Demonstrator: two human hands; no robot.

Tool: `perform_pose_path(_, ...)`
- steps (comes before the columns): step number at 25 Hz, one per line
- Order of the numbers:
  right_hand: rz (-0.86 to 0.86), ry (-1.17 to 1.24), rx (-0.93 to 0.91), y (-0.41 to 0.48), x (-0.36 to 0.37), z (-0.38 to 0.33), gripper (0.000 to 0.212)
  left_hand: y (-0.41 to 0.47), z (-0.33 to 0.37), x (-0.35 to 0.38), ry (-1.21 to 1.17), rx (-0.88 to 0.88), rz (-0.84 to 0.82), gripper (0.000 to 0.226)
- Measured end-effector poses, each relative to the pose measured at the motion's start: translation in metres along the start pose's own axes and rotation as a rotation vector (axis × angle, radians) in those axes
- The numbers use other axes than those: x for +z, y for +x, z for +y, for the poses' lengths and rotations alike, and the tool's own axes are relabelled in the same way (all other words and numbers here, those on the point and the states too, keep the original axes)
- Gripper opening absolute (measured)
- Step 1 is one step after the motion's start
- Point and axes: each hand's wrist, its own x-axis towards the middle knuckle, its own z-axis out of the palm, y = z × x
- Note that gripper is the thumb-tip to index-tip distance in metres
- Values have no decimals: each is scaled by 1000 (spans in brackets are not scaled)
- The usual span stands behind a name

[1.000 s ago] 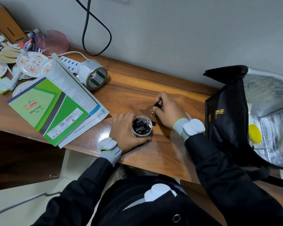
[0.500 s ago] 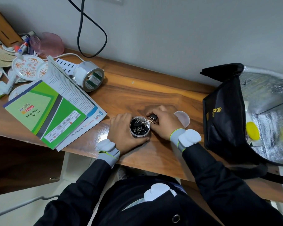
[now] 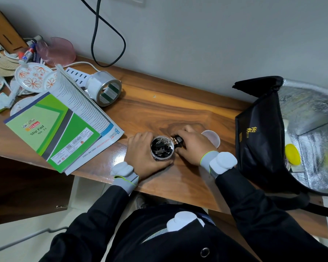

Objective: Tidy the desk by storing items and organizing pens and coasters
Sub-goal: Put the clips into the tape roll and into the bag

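At the centre of the frame, on the desk (image 3: pixel 169 110), the left hand (image 3: pixel 140 155) wraps around a small clear jar (image 3: pixel 162 149) of clips, steadying its wall. The right hand (image 3: pixel 194 146) pinches a black clip (image 3: pixel 179 141) at the jar's rim. The clip looks light, stiff and springy, and is best held by its body. The lid (image 3: pixel 213 138) lies just right.

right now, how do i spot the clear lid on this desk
Start at the black bag open at the right end of the desk and look just left. The lid lies flat on the wood between the bag and the right hand, which pinches a binder clip. It is a pale, see-through disc, unlike the clip-filled jar the left hand grips.
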Motion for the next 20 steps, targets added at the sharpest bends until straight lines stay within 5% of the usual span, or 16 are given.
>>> perform_pose_path(9,130,-155,24,5,8,-13,36,0,1,2,-10,-3,23,71)
perform_pose_path(20,277,-8,-45,-5,-22,-25,21,1,-2,2,11,1,0,75)
